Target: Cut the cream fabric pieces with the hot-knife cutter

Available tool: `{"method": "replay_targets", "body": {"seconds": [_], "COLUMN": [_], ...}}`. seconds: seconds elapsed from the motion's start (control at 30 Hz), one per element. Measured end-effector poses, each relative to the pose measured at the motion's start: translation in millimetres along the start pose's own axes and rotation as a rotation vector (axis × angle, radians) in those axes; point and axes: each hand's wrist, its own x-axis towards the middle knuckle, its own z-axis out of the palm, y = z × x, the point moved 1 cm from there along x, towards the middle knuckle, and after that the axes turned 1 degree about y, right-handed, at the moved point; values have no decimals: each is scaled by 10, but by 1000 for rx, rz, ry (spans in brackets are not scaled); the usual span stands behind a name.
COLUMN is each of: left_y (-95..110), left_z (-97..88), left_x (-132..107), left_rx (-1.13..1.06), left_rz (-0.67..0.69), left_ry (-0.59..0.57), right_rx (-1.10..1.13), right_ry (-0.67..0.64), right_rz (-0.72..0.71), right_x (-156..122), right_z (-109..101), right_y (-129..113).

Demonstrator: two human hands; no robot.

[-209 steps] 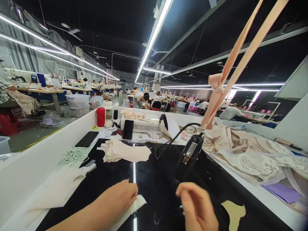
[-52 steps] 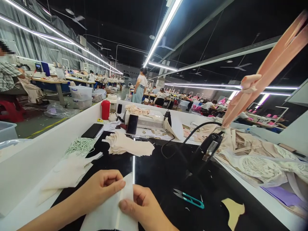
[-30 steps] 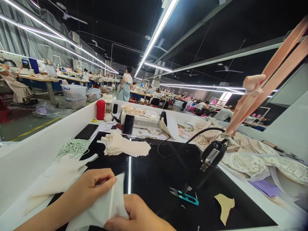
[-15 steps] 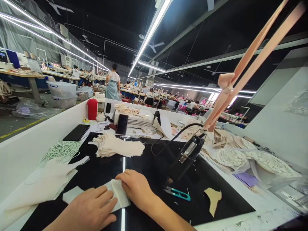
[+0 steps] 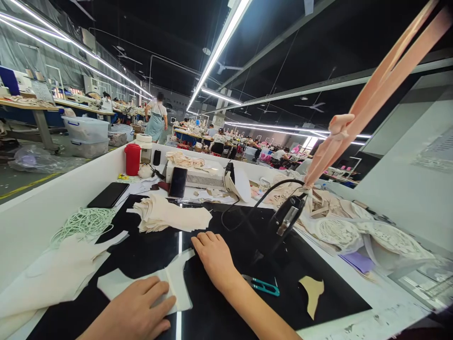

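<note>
The pale fabric piece (image 5: pixel 182 288) on the black table (image 5: pixel 208 316), under the flat, open left hand (image 5: pixel 139 302), looks light, limp and apt to slide, probably best pinched along its edges, while the loosely open right hand (image 5: pixel 214 262) lies just beside its far tip.

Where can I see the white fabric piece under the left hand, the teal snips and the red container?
White fabric piece (image 5: pixel 180 285): head view, on its uncovered part toward the picture's right.
Teal snips (image 5: pixel 261 284): head view, on the handle.
Red container (image 5: pixel 132 160): head view, mid-body.
</note>
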Motion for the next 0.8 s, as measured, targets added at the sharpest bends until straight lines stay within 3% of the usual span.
{"method": "replay_targets", "body": {"seconds": [0.23,0.4,0.53,0.6,0.67,0.73,0.8], "left_y": [-2,-40,-60,-47,-24,-2,15], "left_z": [44,-1,0,3,-22,-77,-136], "left_x": [-27,-59,-65,-49,-19,22,63], "left_rx": [-13,-13,-54,-81,-92,-95,-99], "left_rz": [-10,-14,23,-8,-29,-17,-3], "left_ry": [-13,8,24,64,84,48,8], "right_rx": [44,-11,2,42,94,90,10], "right_ry": [46,76,119,211,424,623,697], "right_rz": [-260,-232,-237,-252,-260,-249,-279], "right_x": [-144,-160,-222,-281,-373,-516,-705], "right_z": [-41,61,-62,-216,-419,-609,-722], "right_y": [-390,-406,-353,-353,-343,-291,-183]}}
